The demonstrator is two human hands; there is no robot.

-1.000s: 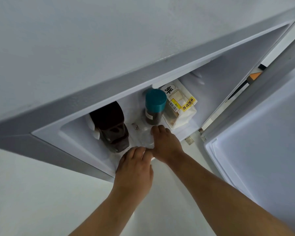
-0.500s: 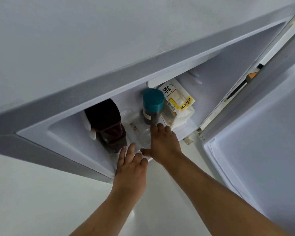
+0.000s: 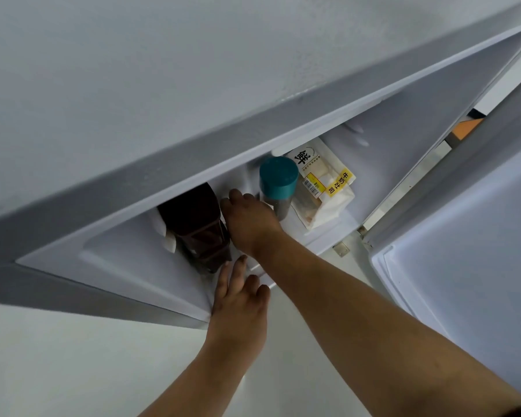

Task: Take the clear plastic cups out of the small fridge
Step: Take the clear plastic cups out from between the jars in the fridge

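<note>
I look down over the top of the small fridge (image 3: 193, 164), which stands with its door (image 3: 463, 266) swung open to the right. My right hand (image 3: 250, 221) reaches deep onto the shelf, between a dark brown bottle (image 3: 193, 224) and a teal-capped jar (image 3: 278, 177). Its fingers curl downward out of sight, over the spot where the clear plastic cups stood. The cups are hidden under that hand. My left hand (image 3: 241, 305) rests at the shelf's front edge, fingers apart and holding nothing.
A white bread bag (image 3: 322, 188) with yellow labels leans at the shelf's right end, just behind the jar. The bottle and the jar flank my right hand closely. Pale floor lies below the fridge front.
My right hand has pushed further back and left into the fridge, now covering the clear cups. My left hand has stayed at the shelf edge, its fingers spread wider.
</note>
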